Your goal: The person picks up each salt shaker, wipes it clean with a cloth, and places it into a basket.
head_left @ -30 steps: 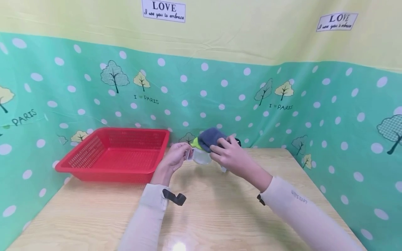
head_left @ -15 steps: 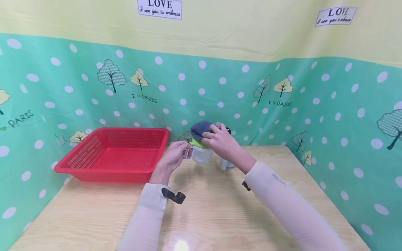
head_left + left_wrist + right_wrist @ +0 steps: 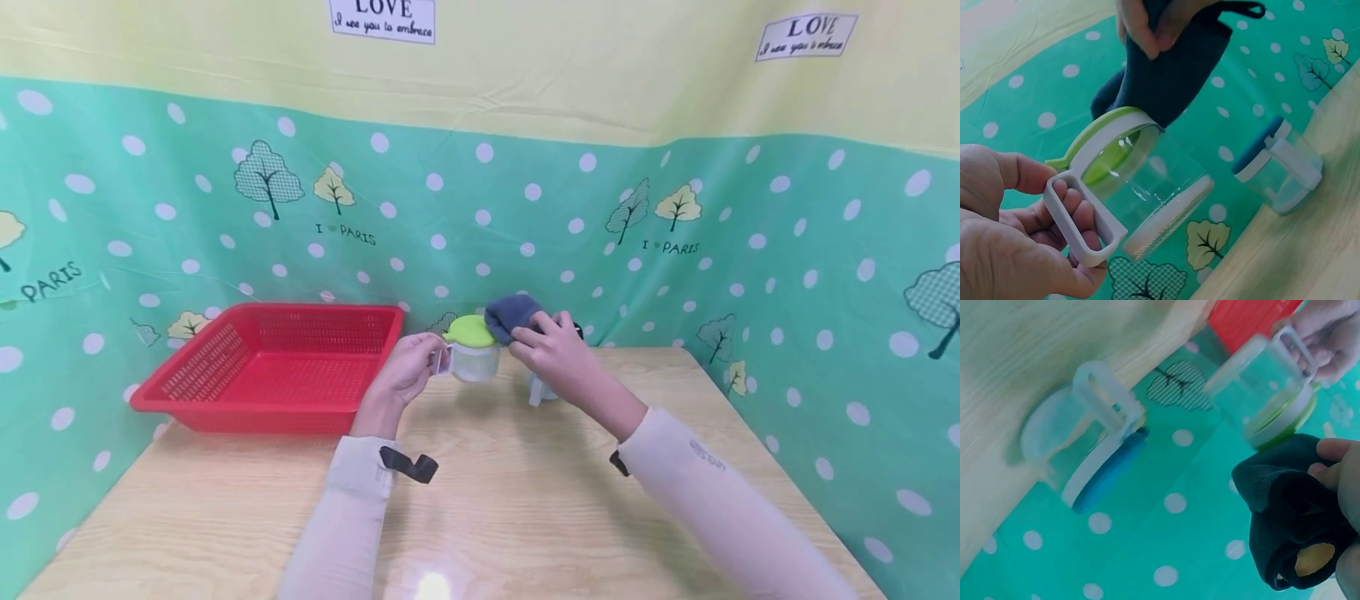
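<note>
My left hand (image 3: 407, 368) grips the white handle (image 3: 1063, 219) of a clear seasoning jar with a green lid (image 3: 470, 331), held up above the table. In the left wrist view its glass body (image 3: 1160, 181) is see-through with a pale base. With its fingers my right hand (image 3: 558, 358) pinches a folded dark blue cloth (image 3: 512, 317), which lies against the lid's edge. A loop shows on the cloth in the left wrist view. Behind the right hand stands a second clear jar (image 3: 1285, 181) with a blue lid (image 3: 1113, 470) and white handle, partly hidden in the head view.
A red plastic basket (image 3: 247, 410) with slotted walls stands at the left of the wooden table (image 3: 487, 500). Green dotted fabric (image 3: 540, 225) hangs close behind the table and along both sides.
The cloth moved left over the green lid, then back right to its edge, uncovering the lid. My left hand still holds the jar by its handle, now more upright.
</note>
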Demonstrator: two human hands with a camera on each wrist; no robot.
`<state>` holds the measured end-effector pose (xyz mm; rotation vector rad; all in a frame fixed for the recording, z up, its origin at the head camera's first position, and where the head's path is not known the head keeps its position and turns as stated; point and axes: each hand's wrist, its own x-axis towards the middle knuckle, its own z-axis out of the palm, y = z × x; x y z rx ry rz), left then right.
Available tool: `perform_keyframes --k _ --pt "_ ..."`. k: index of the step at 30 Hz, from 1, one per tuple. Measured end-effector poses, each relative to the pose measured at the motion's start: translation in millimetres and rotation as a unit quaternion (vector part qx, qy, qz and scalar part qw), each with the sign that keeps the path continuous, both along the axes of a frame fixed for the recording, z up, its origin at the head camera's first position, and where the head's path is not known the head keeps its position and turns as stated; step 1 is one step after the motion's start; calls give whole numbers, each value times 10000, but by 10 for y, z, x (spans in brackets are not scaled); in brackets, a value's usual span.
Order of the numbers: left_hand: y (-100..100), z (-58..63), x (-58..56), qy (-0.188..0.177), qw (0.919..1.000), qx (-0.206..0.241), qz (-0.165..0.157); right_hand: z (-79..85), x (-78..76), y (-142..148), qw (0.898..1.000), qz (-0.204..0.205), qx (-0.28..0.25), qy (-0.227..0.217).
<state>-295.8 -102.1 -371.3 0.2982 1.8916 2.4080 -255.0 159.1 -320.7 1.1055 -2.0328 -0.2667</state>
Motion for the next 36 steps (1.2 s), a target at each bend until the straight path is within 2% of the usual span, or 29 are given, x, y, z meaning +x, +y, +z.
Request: perform_keyframes --k 4,7,12,16,20,24,28,33,36 --pt "10 1 -3 -6 10000 16 15 -27 129 -47 9993 224 -82 285" --pt "31 -6 -13 89 9999 0 -86 -28 168 -106 9988 243 -118 415" --pt "82 -29 -31 259 9990 -102 -345 25 145 -222 9986 177 -6 489" --pt "121 -25 -31 399 9976 -98 -560 89 64 -292 9987 92 11 510" --pt "147 -5 -28 508 9960 -26 -733 154 -62 -289 9995 -23 -106 283" --pt "166 8 -21 521 9951 -46 -845 199 -174 -192 9985 -122 -472 -263" --pt "151 8 -19 576 9929 -72 -1042 192 -247 -51 9872 -72 -1308 -905" --pt "61 12 16 550 9946 188 -864 137 -297 56 9585 374 -2337 -1589" --pt "29 17 28 532 9946 381 -805 84 -273 106 9415 561 -2793 -1800"
